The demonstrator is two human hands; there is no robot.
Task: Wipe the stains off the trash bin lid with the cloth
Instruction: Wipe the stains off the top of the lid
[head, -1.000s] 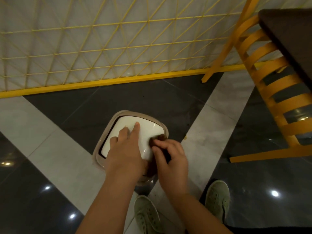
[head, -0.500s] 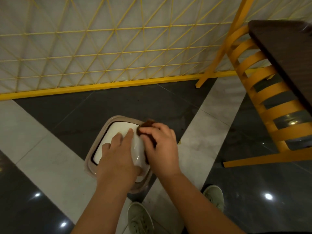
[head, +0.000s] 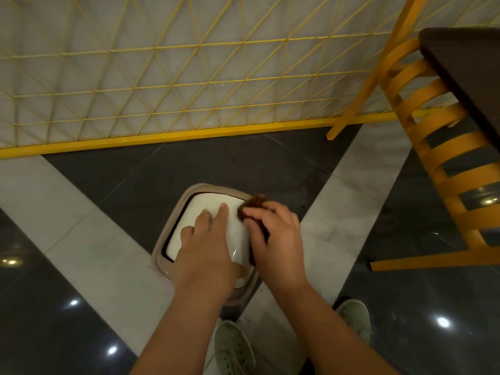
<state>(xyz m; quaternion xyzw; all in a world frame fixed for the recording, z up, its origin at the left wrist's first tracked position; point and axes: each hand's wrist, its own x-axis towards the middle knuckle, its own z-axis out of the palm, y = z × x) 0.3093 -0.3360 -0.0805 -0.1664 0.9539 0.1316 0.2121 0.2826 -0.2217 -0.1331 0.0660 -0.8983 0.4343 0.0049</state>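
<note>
Wiping a bin lid with a cloth.
Left hand spread flat, pressing the lid; right hand just beside it, fingers pinching the brown cloth against the lid's far right edge.

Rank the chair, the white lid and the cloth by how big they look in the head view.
1. Chair, though cut off by the frame.
2. Lid, partly under the hands.
3. Cloth, mostly hidden.

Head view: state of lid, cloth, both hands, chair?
Lid: closed on the bin, white, pinned flat.
Cloth: bunched, pressed to lid's far right corner.
Left hand: flat on lid, fingers spread.
Right hand: gripping cloth.
Chair: upright, beside the dark table.
</note>
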